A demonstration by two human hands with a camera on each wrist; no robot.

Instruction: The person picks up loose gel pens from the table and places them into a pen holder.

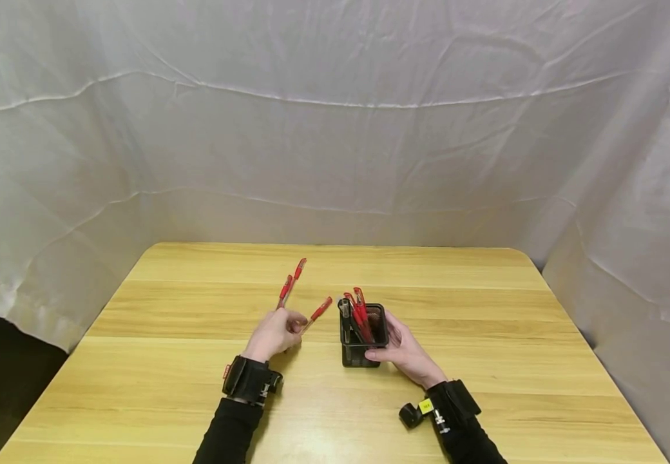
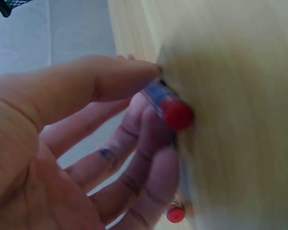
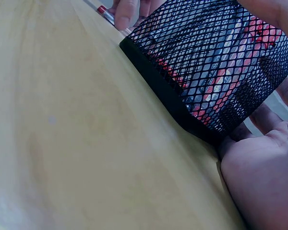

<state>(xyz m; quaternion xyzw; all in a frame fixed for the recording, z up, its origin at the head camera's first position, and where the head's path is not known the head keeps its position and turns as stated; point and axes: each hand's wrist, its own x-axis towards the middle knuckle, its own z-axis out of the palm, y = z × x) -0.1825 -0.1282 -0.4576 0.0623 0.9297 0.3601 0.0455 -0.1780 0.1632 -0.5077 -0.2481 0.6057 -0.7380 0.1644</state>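
In the head view my left hand [image 1: 276, 335] pinches a red pen [image 1: 321, 308] low over the table, its capped end pointing away to the right. The left wrist view shows that pen's red end [image 2: 178, 115] between thumb and fingers. Two more red pens [image 1: 284, 290] lie just beyond this hand, partly hidden by it. My right hand [image 1: 407, 354] grips a black mesh pen holder [image 1: 360, 356] from the right side, thumb across its front. Inside the holder stand red pens [image 1: 359, 306] and a black pen [image 1: 345, 312], leaning left.
The light wooden table [image 1: 486, 309] carries everything. Pale cloth [image 1: 335, 154] hangs behind it and along both sides. Small black cameras are strapped on both wrists.
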